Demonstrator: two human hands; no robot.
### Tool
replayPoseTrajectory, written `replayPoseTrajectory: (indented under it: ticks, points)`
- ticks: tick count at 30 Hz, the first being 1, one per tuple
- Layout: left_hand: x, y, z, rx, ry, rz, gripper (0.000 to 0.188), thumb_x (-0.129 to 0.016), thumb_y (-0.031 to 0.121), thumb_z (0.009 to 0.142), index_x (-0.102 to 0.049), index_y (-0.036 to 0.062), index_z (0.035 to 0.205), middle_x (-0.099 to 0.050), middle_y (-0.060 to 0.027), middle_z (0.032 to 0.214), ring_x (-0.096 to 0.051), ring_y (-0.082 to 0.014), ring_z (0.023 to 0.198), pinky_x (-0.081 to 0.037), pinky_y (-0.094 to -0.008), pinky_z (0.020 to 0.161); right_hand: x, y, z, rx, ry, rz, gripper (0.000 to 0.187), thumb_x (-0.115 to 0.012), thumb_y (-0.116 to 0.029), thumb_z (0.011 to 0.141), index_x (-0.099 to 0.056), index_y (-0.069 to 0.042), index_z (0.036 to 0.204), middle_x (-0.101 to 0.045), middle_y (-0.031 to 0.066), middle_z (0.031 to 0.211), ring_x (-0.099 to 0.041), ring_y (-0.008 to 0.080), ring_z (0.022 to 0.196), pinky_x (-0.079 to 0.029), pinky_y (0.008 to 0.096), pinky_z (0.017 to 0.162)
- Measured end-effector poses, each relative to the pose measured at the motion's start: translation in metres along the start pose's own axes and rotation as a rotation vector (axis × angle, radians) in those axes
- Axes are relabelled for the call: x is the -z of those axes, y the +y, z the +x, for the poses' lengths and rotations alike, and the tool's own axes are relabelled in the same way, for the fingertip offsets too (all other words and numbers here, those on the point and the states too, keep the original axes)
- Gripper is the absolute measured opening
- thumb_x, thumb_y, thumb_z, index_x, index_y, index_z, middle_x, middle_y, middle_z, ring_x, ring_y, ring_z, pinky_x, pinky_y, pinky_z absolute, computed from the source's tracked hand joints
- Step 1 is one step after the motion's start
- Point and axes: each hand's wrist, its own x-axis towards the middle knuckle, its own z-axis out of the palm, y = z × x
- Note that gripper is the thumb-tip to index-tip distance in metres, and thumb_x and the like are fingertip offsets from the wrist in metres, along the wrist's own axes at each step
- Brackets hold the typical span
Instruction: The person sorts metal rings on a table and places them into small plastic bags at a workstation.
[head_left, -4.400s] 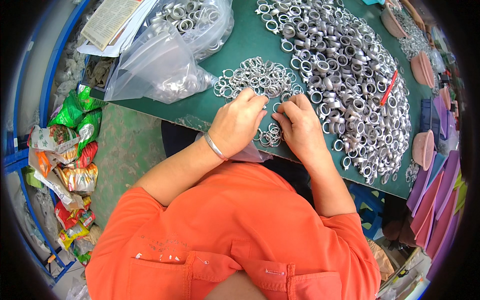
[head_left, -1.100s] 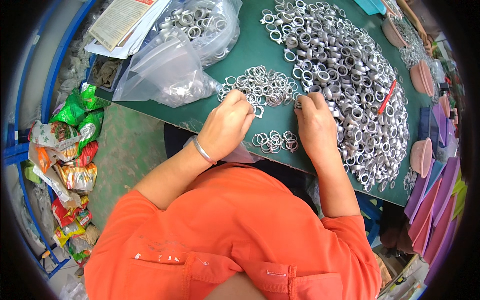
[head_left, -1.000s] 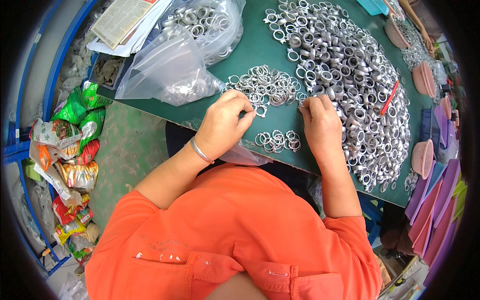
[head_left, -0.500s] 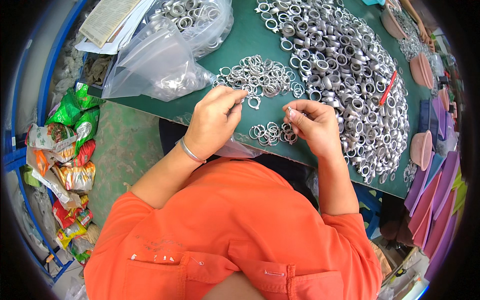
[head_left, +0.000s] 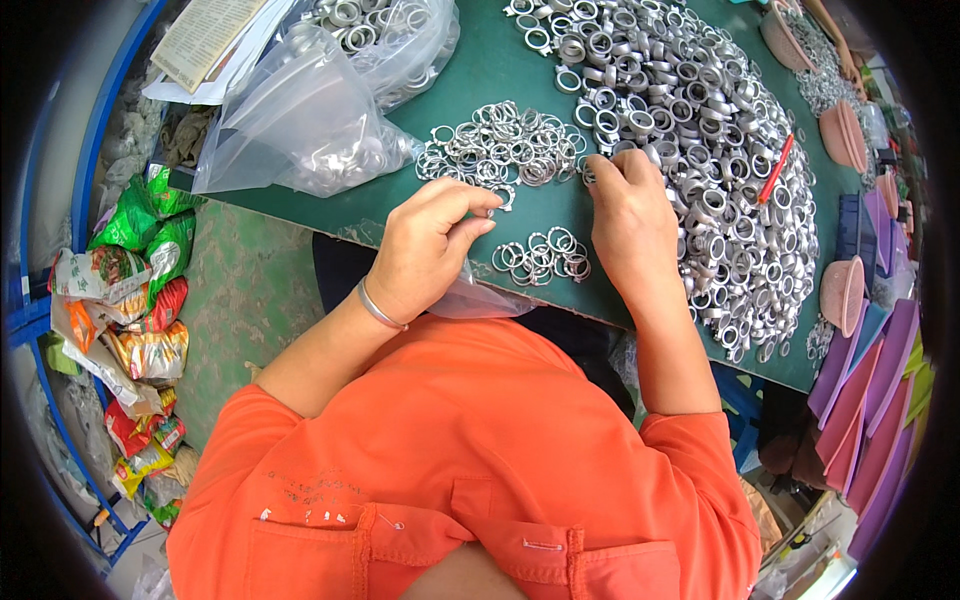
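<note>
My left hand (head_left: pixel 425 245) is closed in a pinch, with a small bit of shiny metal (head_left: pixel 491 212) showing at the fingertips; its full shape is hidden. My right hand (head_left: pixel 635 225) reaches over the table, thumb and fingers closed at a metal ring (head_left: pixel 588 173) on the right edge of a heap of thin metal rings (head_left: pixel 510 145). One loose thin ring (head_left: pixel 505 196) lies just past my left fingertips. Between my hands and nearer to me sits a smaller group of thin rings (head_left: pixel 542 257).
A large pile of thicker metal rings (head_left: pixel 700 150) covers the right of the green table (head_left: pixel 480 60), with a red pen (head_left: pixel 776 168) on it. Clear plastic bags of rings (head_left: pixel 320 130) stand at the left. Pink bowls (head_left: pixel 842 295) line the right edge.
My right hand has moved away from me to the edge of the thin-ring heap; the small thing it pinched no longer shows. My left hand has shifted slightly toward me, still pinched.
</note>
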Motion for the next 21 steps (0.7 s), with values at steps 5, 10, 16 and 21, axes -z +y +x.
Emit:
replayPoseTrajectory:
  ticks: [5,10,16,21]
  points:
    - [0.002,0.002,-0.001,0.056,0.011,-0.026,0.022,-0.070,-0.006,0.077,-0.068,0.0007,0.098,-0.064,-0.0083,0.087,-0.060,-0.0120,0.072,-0.048,-0.0246,0.062,-0.006,0.005,0.000,0.033,-0.011,0.039,0.014,-0.063,0.001,0.074,-0.063,-0.002,0.088,-0.055,0.0121,0.082,-0.057,0.0311,0.077,-0.048,0.0398,0.067]
    - [-0.001,-0.006,-0.005,0.005,-0.023,-0.073,0.021,-0.071,-0.004,0.076,-0.068,-0.0005,0.097,-0.064,-0.0082,0.086,-0.060,-0.0121,0.069,-0.048,-0.0249,0.061,0.007,-0.006,-0.003,-0.074,-0.007,0.474,0.012,-0.068,0.001,0.079,-0.066,-0.002,0.090,-0.060,0.0123,0.077,-0.059,0.0288,0.067,-0.047,0.0351,0.061]
    - [-0.004,-0.005,-0.002,0.015,-0.063,0.081,0.022,-0.072,-0.004,0.075,-0.068,-0.0002,0.096,-0.064,-0.0096,0.083,-0.061,-0.0170,0.069,-0.049,-0.0272,0.062,0.002,-0.006,-0.013,-0.514,-0.234,1.043,0.009,-0.060,-0.003,0.089,-0.061,-0.001,0.098,-0.066,0.0084,0.076,-0.056,0.0118,0.059,-0.043,0.0247,0.052]
    - [-0.005,-0.005,-0.001,-0.057,-0.044,0.155,0.019,-0.066,-0.006,0.079,-0.067,-0.0011,0.098,-0.063,-0.0133,0.084,-0.063,-0.0269,0.074,-0.050,-0.0324,0.066,0.007,0.000,-0.012,-0.752,-0.477,1.571,0.012,-0.058,-0.006,0.091,-0.056,0.002,0.100,-0.065,0.0106,0.073,-0.049,0.0066,0.050,-0.034,0.0174,0.043]
